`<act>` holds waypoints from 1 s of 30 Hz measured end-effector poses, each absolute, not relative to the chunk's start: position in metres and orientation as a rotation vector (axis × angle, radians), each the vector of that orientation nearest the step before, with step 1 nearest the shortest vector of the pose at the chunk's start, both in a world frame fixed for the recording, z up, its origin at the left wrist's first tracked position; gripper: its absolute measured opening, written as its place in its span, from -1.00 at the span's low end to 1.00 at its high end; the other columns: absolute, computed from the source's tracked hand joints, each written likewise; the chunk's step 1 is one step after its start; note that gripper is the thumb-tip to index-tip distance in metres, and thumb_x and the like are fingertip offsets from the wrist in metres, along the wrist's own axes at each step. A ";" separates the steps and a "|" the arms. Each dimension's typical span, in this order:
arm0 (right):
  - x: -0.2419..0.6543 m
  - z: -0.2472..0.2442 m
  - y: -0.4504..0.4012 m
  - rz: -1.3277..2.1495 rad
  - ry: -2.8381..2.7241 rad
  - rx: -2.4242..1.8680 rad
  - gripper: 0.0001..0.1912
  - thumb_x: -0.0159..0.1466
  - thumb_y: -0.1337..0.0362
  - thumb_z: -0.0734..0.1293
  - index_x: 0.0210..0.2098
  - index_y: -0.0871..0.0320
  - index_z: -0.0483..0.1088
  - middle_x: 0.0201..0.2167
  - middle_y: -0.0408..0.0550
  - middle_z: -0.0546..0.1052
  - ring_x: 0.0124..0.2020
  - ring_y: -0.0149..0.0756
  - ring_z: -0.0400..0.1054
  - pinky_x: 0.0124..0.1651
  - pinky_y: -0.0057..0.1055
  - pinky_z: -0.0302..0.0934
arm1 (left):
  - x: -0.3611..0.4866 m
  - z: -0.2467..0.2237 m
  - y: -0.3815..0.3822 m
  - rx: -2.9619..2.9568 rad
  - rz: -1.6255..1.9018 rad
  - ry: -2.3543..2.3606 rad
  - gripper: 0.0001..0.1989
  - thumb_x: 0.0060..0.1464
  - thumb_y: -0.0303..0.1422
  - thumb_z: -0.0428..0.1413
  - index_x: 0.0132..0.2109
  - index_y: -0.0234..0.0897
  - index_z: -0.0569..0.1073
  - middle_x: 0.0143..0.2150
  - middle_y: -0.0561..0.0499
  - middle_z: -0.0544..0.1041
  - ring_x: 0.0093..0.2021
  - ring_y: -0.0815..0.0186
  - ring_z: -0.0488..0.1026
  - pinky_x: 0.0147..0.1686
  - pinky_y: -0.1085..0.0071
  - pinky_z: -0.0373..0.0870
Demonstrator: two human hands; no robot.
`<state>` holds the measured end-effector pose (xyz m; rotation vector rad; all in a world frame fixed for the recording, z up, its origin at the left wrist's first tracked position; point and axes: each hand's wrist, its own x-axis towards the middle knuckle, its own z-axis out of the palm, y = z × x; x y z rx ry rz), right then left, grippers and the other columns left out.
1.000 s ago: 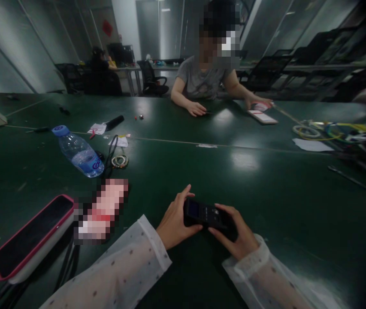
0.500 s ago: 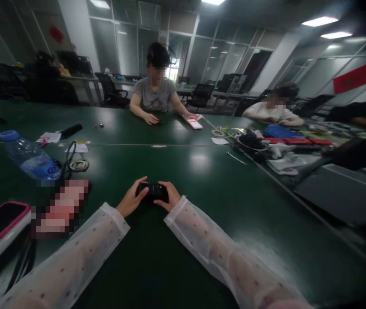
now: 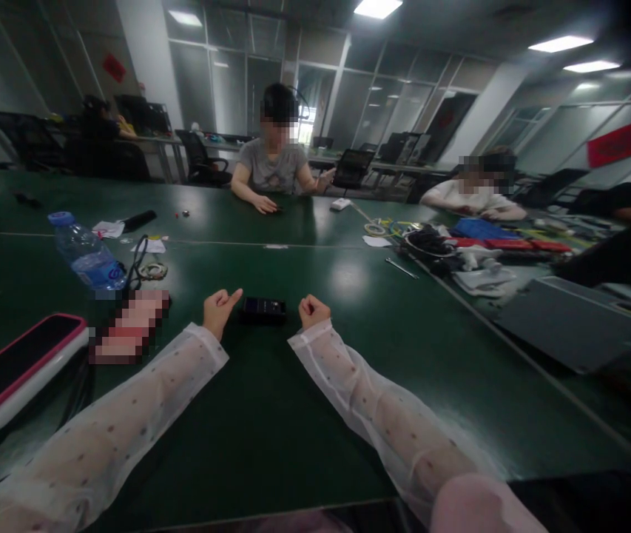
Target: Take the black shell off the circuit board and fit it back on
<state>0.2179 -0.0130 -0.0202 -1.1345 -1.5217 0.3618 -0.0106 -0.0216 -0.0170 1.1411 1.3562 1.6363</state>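
A small black device with a lit screen (image 3: pixel 263 309) lies on the green table (image 3: pixel 271 414) between my two hands, touched by neither. My left hand (image 3: pixel 218 312) is just left of it, with its fingers curled in and the thumb stretched toward the device. On the other side, my right hand (image 3: pixel 314 311) is closed in a loose fist, a small gap away. No object shows in either hand. Sheer dotted sleeves cover both forearms.
At left stand a water bottle (image 3: pixel 90 255), a pink-rimmed device (image 3: pixel 27 370), cables and a blurred pinkish item (image 3: pixel 133 326). A wrench (image 3: pixel 402 268), a cluttered pile (image 3: pixel 476 244) and a grey laptop-like panel (image 3: pixel 581 326) lie right. Two people sit across the table.
Both my hands have let go of the black device, which now rests on the table, and closed beside it. The person opposite has lifted a phone off a white item. My view has shifted slightly.
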 end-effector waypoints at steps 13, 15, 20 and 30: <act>0.211 -0.023 -0.005 0.720 -1.544 -1.141 -0.47 0.08 -0.05 0.29 -0.70 0.09 -0.07 -0.71 -0.31 0.03 -0.64 -0.50 -0.09 -0.49 -0.47 -0.04 | -0.011 -0.009 -0.025 1.033 1.434 1.103 -0.43 -0.18 -0.26 0.27 -0.55 -0.21 -0.07 -0.66 0.26 0.04 -0.70 0.54 0.02 -0.74 0.59 -0.03; 0.212 -0.024 -0.003 0.766 -1.543 -1.138 -0.45 0.07 -0.09 0.30 -0.69 0.09 -0.06 -0.70 -0.31 0.05 -0.64 -0.50 -0.07 -0.48 -0.46 0.00 | -0.012 -0.008 -0.025 1.002 1.408 1.068 -0.43 -0.17 -0.27 0.27 -0.55 -0.22 -0.07 -0.66 0.26 0.04 -0.70 0.54 0.02 -0.75 0.60 -0.04; 0.214 -0.029 0.002 0.863 -1.546 -1.088 -0.45 0.09 -0.07 0.32 -0.68 0.09 -0.05 -0.69 -0.31 0.06 -0.64 -0.50 -0.04 -0.47 -0.46 0.03 | -0.012 -0.007 -0.026 0.956 1.369 1.024 -0.44 -0.17 -0.30 0.27 -0.54 -0.21 -0.08 -0.66 0.26 0.03 -0.72 0.56 0.00 -0.76 0.61 -0.07; 0.209 -0.028 -0.002 0.886 -1.548 -1.122 -0.49 0.12 -0.04 0.30 -0.66 0.08 -0.05 -0.72 -0.32 0.05 -0.66 -0.49 -0.04 -0.56 -0.49 -0.02 | -0.011 -0.004 -0.027 0.986 1.329 1.072 -0.44 -0.16 -0.23 0.26 -0.54 -0.21 -0.07 -0.66 0.27 0.01 -0.73 0.55 -0.02 -0.74 0.57 -0.07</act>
